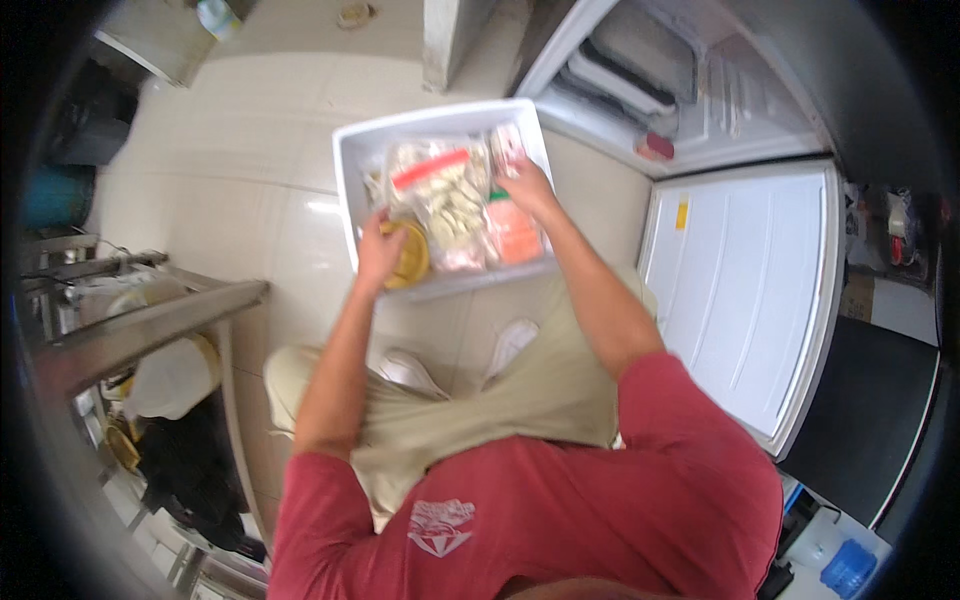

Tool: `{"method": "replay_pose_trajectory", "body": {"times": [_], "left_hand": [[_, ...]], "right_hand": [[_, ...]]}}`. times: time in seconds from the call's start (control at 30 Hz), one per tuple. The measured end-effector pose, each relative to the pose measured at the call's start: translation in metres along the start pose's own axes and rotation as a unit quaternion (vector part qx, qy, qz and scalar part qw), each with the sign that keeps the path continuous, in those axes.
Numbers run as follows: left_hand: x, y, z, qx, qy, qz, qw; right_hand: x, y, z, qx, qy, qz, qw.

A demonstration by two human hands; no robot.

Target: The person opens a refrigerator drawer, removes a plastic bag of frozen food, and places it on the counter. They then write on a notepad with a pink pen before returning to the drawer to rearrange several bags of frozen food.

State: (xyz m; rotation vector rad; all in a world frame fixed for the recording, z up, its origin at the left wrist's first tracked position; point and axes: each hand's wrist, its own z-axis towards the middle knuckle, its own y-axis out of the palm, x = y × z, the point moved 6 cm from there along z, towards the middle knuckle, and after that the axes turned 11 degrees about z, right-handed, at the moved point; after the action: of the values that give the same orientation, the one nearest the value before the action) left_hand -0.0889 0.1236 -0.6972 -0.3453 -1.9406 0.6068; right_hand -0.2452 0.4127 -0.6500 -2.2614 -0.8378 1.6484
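A white foam-like bin (346,191) sits on the floor before me, holding several bagged foods. My left hand (381,251) is at its near left corner, fingers curled over the edge of a round yellow lidded tub (414,259). Inside the bin, my right hand (529,189) reaches down on the right side, its fingertips against a pink-and-white package (508,141). Whether they grip it is hidden. Between my hands lies a clear zip bag with a red strip (431,169) above a bag of pale pieces (456,214). An orange-pink packet (514,231) lies below my right wrist.
An open refrigerator or freezer compartment (600,127) stands at the upper right, its white door (731,292) swung out beside me. At left is a metal rack (157,322) with a translucent plastic jug (176,379). A pale post (442,45) rises beyond the bin.
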Motion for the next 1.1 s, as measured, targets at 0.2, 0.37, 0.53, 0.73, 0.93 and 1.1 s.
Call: {"method": "replay_pose_trajectory", "body": {"times": [0.2, 0.37, 0.53, 0.73, 0.93, 1.1], "left_hand": [[0.021, -0.111, -0.178, 0.047, -0.018, 0.21, 0.976], [0.059, -0.246, -0.355, 0.03, -0.178, 0.279, 0.943], [0.074, -0.291, -0.509, 0.024, -0.393, 0.084, 0.915], [0.128, -0.366, -0.578, -0.196, -0.417, 0.07, 0.885], [0.061, -0.423, -0.579, -0.179, -0.317, 0.28, 0.888], [0.091, -0.574, -0.61, -0.136, -0.254, 0.281, 0.915]], "right_hand": [[-0.013, -0.035, -0.187, -0.01, -0.043, -0.3, 0.953], [-0.086, -0.039, -0.335, -0.328, 0.103, -0.447, 0.826], [-0.122, 0.018, -0.402, -0.583, 0.055, -0.476, 0.657], [-0.287, 0.062, -0.417, -0.731, -0.12, -0.516, 0.43], [-0.631, 0.159, -0.463, -0.482, -0.355, -0.226, 0.769], [-0.847, 0.26, -0.589, -0.398, -0.498, -0.167, 0.752]]}}
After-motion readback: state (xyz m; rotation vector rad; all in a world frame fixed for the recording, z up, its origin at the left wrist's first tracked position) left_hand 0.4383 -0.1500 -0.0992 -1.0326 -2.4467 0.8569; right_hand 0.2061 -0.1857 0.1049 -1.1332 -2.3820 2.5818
